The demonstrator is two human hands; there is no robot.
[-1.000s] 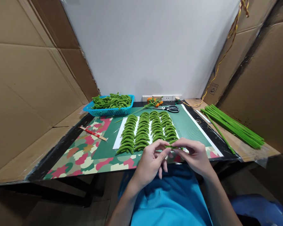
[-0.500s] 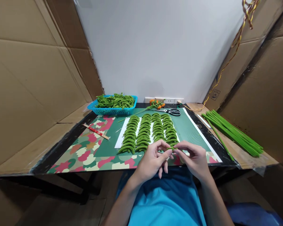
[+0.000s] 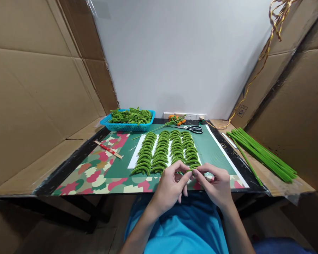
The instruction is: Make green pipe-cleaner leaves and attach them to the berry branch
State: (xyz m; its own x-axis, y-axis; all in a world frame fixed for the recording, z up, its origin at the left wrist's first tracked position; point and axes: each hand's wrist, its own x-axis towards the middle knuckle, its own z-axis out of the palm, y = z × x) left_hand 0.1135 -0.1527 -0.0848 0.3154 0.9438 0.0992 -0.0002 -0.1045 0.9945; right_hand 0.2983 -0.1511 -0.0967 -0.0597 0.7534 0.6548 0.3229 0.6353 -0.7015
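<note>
Between my two hands, over the table's front edge, is a short fuzzy green piece (image 3: 191, 170). My left hand (image 3: 171, 181) pinches its left end with thumb and forefinger, the other fingers bent below. At the right end, the thumb and forefinger of my right hand (image 3: 214, 181) are pressed together on it. Just beyond my hands, curved green pieces (image 3: 161, 151) lie in several columns on a white sheet (image 3: 134, 158). My hands hide the near end of the right-hand columns.
A blue basket (image 3: 127, 127) heaped with green pieces stands at the back left. Behind the columns lie black-handled scissors (image 3: 194, 129) and orange flowers (image 3: 178, 120). Wrapped chopsticks (image 3: 107, 149) are on the left, long green stems (image 3: 263, 155) on the right. Cardboard walls (image 3: 37, 84) flank the table.
The view has shifted slightly. My fingertips have moved a little closer together on the green piece, and less of it shows between them. Both hands keep their grip.
</note>
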